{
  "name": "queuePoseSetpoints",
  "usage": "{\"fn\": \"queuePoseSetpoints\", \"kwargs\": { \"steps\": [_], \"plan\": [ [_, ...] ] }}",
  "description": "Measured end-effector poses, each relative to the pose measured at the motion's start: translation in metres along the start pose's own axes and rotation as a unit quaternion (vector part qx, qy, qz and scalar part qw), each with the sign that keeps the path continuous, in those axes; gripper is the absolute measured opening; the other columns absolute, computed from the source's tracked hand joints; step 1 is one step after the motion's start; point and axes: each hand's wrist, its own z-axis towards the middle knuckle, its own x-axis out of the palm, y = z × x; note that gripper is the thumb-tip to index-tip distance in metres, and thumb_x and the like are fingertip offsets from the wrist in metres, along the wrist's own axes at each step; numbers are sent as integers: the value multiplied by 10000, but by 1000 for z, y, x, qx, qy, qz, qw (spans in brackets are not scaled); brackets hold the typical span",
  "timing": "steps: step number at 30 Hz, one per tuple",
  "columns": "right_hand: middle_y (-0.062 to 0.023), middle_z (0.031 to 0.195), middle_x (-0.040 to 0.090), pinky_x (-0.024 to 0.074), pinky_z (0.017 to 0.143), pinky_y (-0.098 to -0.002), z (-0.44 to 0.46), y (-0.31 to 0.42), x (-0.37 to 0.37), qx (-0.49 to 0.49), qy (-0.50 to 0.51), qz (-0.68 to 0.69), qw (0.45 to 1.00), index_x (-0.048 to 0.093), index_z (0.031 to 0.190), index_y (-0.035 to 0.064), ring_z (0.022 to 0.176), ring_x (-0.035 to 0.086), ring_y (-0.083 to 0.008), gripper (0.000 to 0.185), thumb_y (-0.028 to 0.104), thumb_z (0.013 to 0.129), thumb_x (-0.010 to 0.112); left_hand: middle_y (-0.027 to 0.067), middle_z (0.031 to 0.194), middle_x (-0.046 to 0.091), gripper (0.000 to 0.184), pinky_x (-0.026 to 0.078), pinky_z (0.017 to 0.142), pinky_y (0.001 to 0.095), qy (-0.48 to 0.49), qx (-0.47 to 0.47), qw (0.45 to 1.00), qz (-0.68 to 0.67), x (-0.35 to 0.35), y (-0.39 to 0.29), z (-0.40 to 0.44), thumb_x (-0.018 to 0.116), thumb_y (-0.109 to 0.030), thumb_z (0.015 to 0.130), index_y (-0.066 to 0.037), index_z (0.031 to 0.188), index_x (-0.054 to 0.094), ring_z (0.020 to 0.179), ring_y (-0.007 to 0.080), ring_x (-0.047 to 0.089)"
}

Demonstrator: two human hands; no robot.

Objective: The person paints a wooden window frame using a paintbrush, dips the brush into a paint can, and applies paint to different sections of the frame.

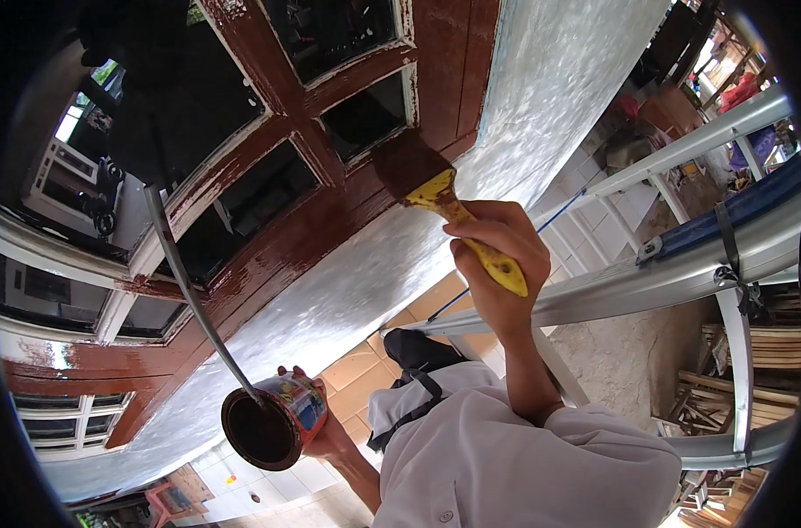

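Note:
My right hand [508, 255] is wrapped round the yellow handle of a wide paintbrush [440, 195]. The brush's dark, brown-coated bristles lie against or just in front of the lower rail of a brown window frame [365, 195]; I cannot tell whether they touch. Lower down, my left hand [323, 429] grips a paint can [296, 407] from its side. The can has a colourful label, and its open mouth faces me, dark brown inside. A thin grey rod [193, 295] runs from the window down to the can's rim; whether it enters the can is unclear.
White primer or old paint shows on the glazing bars [141, 255]. Below the frame runs a pale wall [330, 290]. An aluminium ladder [594, 295] stands close on my right, with a dark strap tied on it. Stacked wood [752, 348] lies beyond it, above a floor far below.

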Motion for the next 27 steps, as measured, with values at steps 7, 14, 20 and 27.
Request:
{"fn": "queuePoseSetpoints", "kwargs": {
  "steps": [7, 14, 20, 27],
  "plan": [
    [-126, 972, 652, 528, 741, -268, -1, 5, 2, 19, 57, 48, 997, 705, 878, 33, 872, 662, -182, 249, -85, 661, 678, 225, 1462, 323, 715, 355, 1000, 531, 14, -6, 1000, -22, -9, 1, 3, 663, -389, 846, -116, 1435, 362, 1342, 434, 320],
    [-114, 996, 647, 527, 729, -267, 3, 1, -7, -1, 5, 12, 1000, 701, 911, 48, 852, 659, -179, 284, -86, 661, 688, 230, 1461, 324, 730, 349, 1012, 529, 21, -6, 999, -30, -5, 2, 2, 676, -359, 833, -99, 1434, 354, 1347, 432, 308],
    [-120, 998, 640, 530, 717, -260, -11, 6, 15, -22, -18, -23, 999, 698, 955, 50, 850, 658, -179, 309, -79, 674, 701, 235, 1460, 324, 744, 343, 1023, 527, 25, -7, 999, -32, -3, 2, 2, 687, -333, 821, -84, 1433, 347, 1351, 430, 298],
    [-134, 1033, 626, 530, 754, -279, -19, 11, 10, -11, 15, 14, 1000, 705, 940, 28, 899, 651, -208, 262, -93, 709, 678, 239, 1468, 312, 758, 335, 1027, 526, 10, 0, 999, -40, 0, 2, 0, 697, -305, 810, -77, 1438, 338, 1354, 437, 289]
  ]
}}
